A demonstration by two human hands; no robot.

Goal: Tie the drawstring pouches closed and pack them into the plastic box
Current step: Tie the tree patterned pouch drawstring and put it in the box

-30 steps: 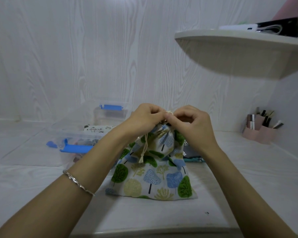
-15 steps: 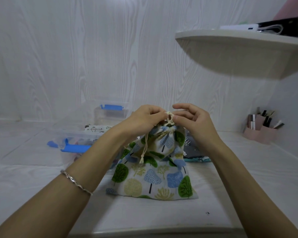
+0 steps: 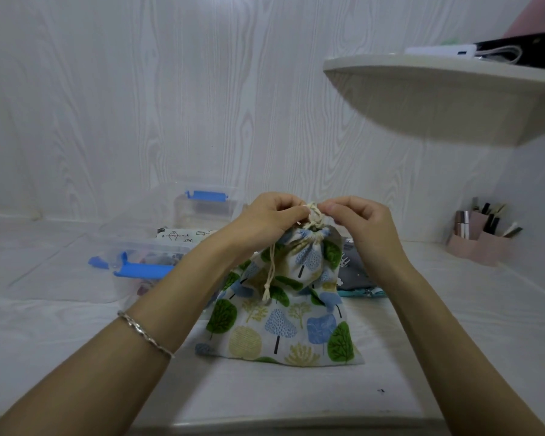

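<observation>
Head: fingers [image 3: 285, 203] on drawstring [image 3: 313, 213] (pouch [image 3: 283, 325] upright)

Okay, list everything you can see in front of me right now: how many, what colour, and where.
tree-print pouch: one, white with green and blue trees, centre
drawstring: one, cream, around the pouch neck, one end hanging
plastic box: one, clear with blue latches, left of the pouch
grey pouch: one, grey, behind the right wrist
pen holder: one, pink, far right
shelf: one, white, upper right
bracelet: one, silver, left wrist
hands: two, bare, left hand and right hand pinching the drawstring
</observation>
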